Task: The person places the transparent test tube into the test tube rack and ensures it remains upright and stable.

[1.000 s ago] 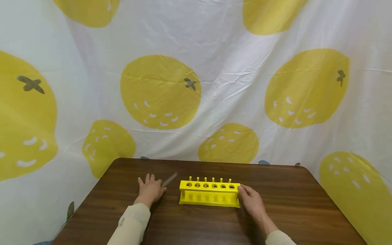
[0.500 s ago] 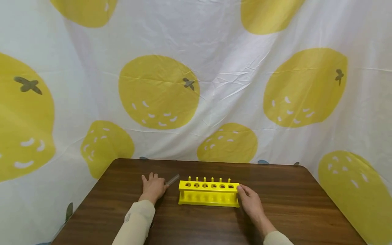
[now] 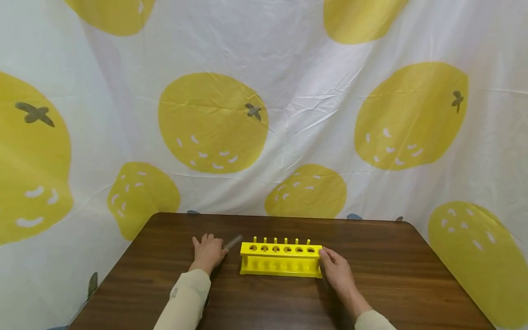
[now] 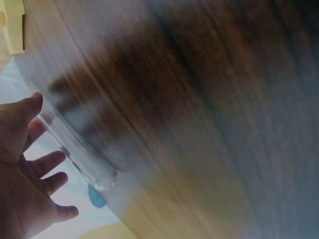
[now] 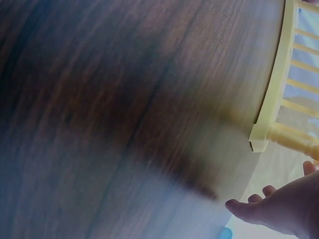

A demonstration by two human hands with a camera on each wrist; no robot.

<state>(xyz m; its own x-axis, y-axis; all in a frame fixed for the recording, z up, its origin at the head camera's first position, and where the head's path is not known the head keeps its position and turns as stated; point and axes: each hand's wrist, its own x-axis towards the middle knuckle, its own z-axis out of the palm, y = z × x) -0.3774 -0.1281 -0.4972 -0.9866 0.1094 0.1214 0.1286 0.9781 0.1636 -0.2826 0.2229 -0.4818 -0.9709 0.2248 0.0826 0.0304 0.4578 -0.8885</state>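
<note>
A clear test tube lies slanted on the dark wood table, left of a yellow test tube rack. My left hand pinches its near end between thumb and index finger. In the left wrist view, the tube points away from the hand, whose other fingers are spread; its rounded end shows. My right hand grips the upper right end of the rack, thumb at the top plate. The rack's row of holes holds no tubes. In the right wrist view, the rack's base and my hand show at the right.
The brown wood table carries the rack and tube. Behind it hangs a white cloth printed with large yellow lemons. Upright pegs stand along the rack's back.
My left hand has moved right along the tube toward the rack, and the tube has shifted slightly right. The right hand keeps its hold on the rack, which stays in place.
</note>
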